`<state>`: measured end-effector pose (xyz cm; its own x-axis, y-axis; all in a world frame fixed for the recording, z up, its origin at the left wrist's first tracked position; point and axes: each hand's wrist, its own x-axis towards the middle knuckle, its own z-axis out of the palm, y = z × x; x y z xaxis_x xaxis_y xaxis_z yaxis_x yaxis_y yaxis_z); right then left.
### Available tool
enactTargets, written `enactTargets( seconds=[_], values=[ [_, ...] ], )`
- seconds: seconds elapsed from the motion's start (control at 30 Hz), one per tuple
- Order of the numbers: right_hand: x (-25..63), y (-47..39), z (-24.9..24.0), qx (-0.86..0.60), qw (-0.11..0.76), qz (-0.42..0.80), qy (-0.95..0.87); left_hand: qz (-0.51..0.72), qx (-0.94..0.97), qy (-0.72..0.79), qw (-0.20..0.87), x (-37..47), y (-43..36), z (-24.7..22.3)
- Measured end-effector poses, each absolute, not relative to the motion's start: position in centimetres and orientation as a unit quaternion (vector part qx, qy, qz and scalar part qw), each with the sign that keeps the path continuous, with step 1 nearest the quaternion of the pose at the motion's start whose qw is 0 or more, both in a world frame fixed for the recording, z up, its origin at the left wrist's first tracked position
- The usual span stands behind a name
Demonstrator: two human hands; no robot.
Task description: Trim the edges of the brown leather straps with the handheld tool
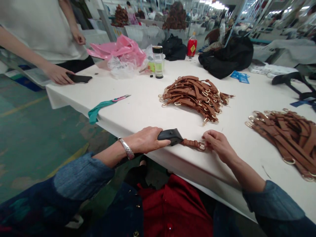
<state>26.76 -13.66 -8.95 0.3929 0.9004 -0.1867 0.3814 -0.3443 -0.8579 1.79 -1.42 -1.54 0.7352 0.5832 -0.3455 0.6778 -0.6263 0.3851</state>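
Observation:
My left hand point(146, 141), with a silver bracelet at the wrist, is closed around a black handheld tool point(171, 135) with an angular, pointed head. The tool's tip meets the end of a short brown strap point(189, 142) at the table's front edge. A metal buckle point(201, 146) sits at the strap's right end, where the pinched fingers of my right hand point(217, 143) hold it. Exactly what lies between those fingertips is partly hidden. Just beyond lies a heap of brown straps point(191, 93) with gold-coloured hooks.
More brown straps point(286, 135) are piled at right. Pink-handled snips point(120, 98) with a teal ribbon lie left. Farther back are a pink plastic bag point(123, 49), a glass jar point(158, 64), a red bottle point(192, 46) and black bags point(228, 57). A co-worker's hand point(59, 74) touches a dark phone-like object.

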Motion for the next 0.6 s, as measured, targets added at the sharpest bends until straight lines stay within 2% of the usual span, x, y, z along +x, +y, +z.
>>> enactTargets(
  seconds=[0.1, 0.23, 0.3, 0.47, 0.6],
  values=[
    [27.5, -14.0, -9.4, -0.731, 0.428, 0.382, -0.370, -0.093, 0.892, 0.359, 0.259, 1.8, -1.5, -1.5],
    [27.9, -14.3, -9.2, -0.758, 0.449, 0.303, -0.364, -0.091, 0.888, 0.366, 0.263, 1.7, -1.6, -1.5],
    [27.9, -14.5, -8.9, -0.769, 0.426, 0.251, -0.405, -0.088, 0.889, 0.366, 0.261, 1.7, -1.7, -1.5],
    [26.6, -15.3, -8.3, -0.751, 0.298, 0.191, -0.557, -0.078, 0.888, 0.367, 0.266, 1.7, -1.9, -1.4],
    [24.9, -14.6, -7.7, -0.670, 0.272, 0.129, -0.679, -0.077, 0.883, 0.375, 0.271, 1.4, -2.0, -1.4]
  ],
)
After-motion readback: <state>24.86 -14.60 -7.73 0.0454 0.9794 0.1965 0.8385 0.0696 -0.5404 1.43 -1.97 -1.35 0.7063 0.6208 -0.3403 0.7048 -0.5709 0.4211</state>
